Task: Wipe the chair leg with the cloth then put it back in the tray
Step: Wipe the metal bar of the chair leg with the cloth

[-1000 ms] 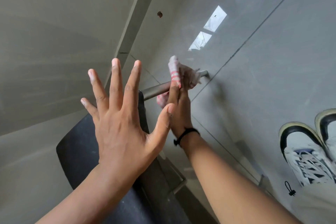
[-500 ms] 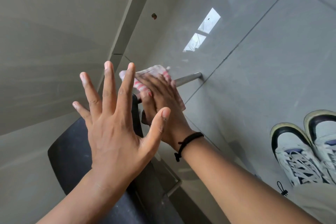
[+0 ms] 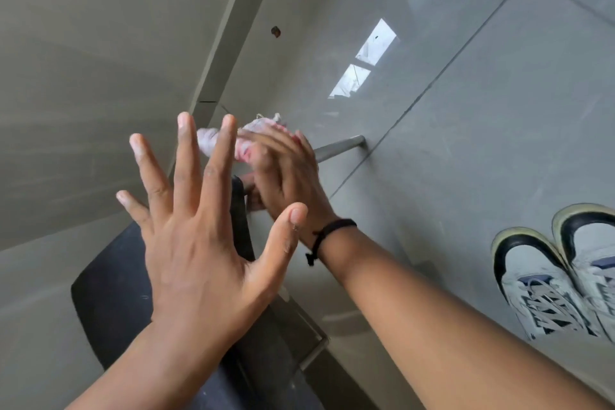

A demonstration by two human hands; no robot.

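Note:
A metal chair leg (image 3: 339,147) runs from the dark chair seat (image 3: 109,286) down to the grey floor. My right hand (image 3: 286,173) is wrapped around the leg's upper part, close to the seat, with a pink-and-white cloth (image 3: 246,140) bunched under its fingers. My left hand (image 3: 203,236) hovers over the seat with all fingers spread, holding nothing. It hides part of the cloth and the leg's top. No tray is in view.
A pale wall with a skirting strip (image 3: 229,30) rises at the left. Grey floor tiles (image 3: 466,110) fill the right side. My two white-and-black shoes (image 3: 559,280) stand at the right edge. A second chair leg (image 3: 312,353) shows below the seat.
My right hand has slid the cloth up the leg, from near the foot toward the seat. My left hand has stayed spread over the seat.

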